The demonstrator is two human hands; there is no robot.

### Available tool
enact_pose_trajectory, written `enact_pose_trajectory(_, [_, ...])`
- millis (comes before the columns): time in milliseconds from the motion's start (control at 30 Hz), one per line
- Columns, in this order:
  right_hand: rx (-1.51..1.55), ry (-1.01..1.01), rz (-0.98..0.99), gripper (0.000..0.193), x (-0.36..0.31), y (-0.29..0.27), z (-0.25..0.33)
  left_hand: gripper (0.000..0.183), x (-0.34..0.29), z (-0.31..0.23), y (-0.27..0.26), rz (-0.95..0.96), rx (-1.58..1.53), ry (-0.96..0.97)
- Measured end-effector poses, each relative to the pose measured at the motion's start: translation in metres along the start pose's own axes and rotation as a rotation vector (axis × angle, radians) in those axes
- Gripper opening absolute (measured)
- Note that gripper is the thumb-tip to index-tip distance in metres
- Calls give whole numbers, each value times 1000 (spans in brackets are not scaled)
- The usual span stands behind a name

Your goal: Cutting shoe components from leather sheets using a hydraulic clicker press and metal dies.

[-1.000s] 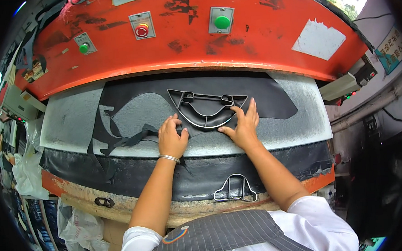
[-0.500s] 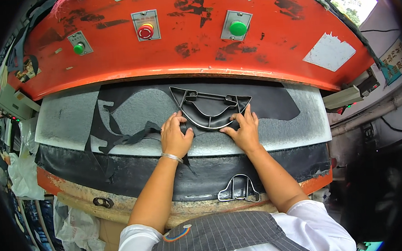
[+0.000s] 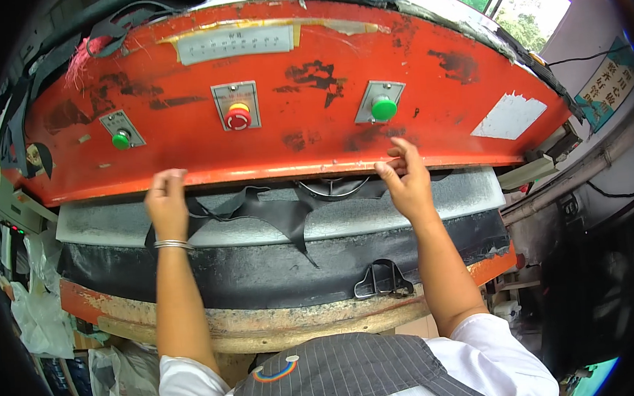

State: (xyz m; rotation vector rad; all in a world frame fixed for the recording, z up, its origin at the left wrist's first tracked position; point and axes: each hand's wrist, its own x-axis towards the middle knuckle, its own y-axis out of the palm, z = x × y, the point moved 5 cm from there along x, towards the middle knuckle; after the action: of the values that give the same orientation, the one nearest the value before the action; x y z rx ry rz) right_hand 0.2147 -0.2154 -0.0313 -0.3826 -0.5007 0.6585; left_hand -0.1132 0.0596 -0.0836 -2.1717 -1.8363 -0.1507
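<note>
My left hand (image 3: 166, 203), a silver bangle at its wrist, is raised at the front edge of a red press head (image 3: 292, 152). Its fingers are bent, and I see nothing in them. My right hand (image 3: 410, 181) is up below the right green push button (image 3: 383, 108), touching nothing that I can see, thumb and fingers apart. Between the hands, the curved rim of a metal cutting die (image 3: 335, 195) shows on black sheet material (image 3: 278, 209); the press head hides the rest. Cut strips of the sheet trail over the pale cutting board (image 3: 243, 235).
A smaller metal cutting die (image 3: 381, 280) rests on the black front apron (image 3: 285, 272). The press head carries a red stop button (image 3: 238, 117) and another green button (image 3: 120, 139). Plastic bags (image 3: 41, 316) hang at the left.
Both hands have let go of the large die and risen, the left moving outward. The press head has come nearer over the board and now covers most of the die.
</note>
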Motion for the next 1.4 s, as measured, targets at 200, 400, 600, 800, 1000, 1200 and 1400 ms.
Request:
enact_pose_trajectory(200, [-3, -119, -169, 24, 70, 3, 53, 31, 78, -63, -40, -267, 247, 373])
enact_pose_trajectory(400, [-48, -15, 4, 23, 20, 5, 41, 34, 38, -78, -31, 162, 456, 189])
enact_pose_trajectory(600, [-365, -251, 998, 56, -144, 42, 55, 20, -176, -67, 24, 915, 381, -161])
enact_pose_trajectory(800, [-386, -164, 852, 51, -184, 31, 49, 19, -225, -88, 38, 769, 598, 66])
enact_pose_trajectory(1000, [-355, -234, 819, 51, -202, 35, 39, 19, -246, -73, 34, 690, 670, 104])
enact_pose_trajectory(1200, [-162, -239, 1308, 39, -210, 13, 52, 20, -292, -81, 3, 746, 660, 39])
enact_pose_trajectory(1400, [-447, -925, 764, 18, -89, 31, 40, 15, -277, -104, 33, 809, 429, 65])
